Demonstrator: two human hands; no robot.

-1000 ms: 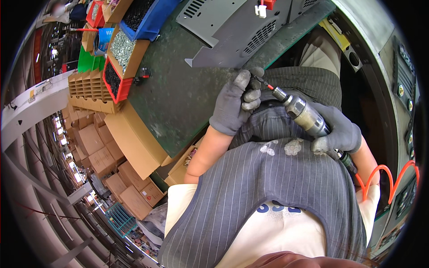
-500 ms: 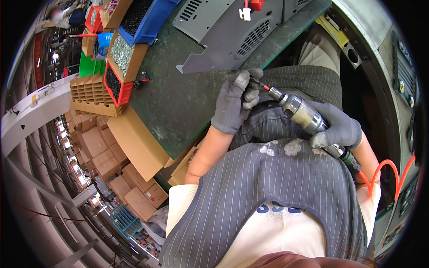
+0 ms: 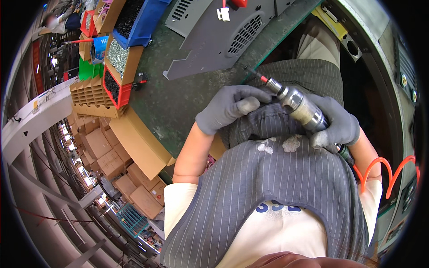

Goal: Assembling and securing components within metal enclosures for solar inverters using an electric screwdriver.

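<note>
My right hand (image 3: 338, 121), in a grey glove, is wrapped round the body of an air screwdriver (image 3: 300, 106). Its bit points up and left, past a red collar, to a dark tip near the bench edge; whether a screw sits on the tip is too blurred to tell. A coiled orange air hose leaves its rear end. Left of the tool, my left hand (image 3: 232, 107), also grey-gloved, is open and apart from the bit, fingers stretched to the right and thumb below them. Beyond both hands, a grey sheet-metal housing (image 3: 210, 51) with vent slots lies on the bench.
On the dark green bench (image 3: 154, 100) at left stand a blue bin (image 3: 149, 27) and a red bin (image 3: 123, 96) of dark screws, with silver screws (image 3: 117, 58) in a carton. A white connector (image 3: 223, 14) hangs over the housing. Cardboard boxes (image 3: 100, 145) are stacked beyond.
My left hand has let go of the bit tip and drawn back down and left, its fingers uncurling. The screwdriver's tip has swung up and left toward the housing.
</note>
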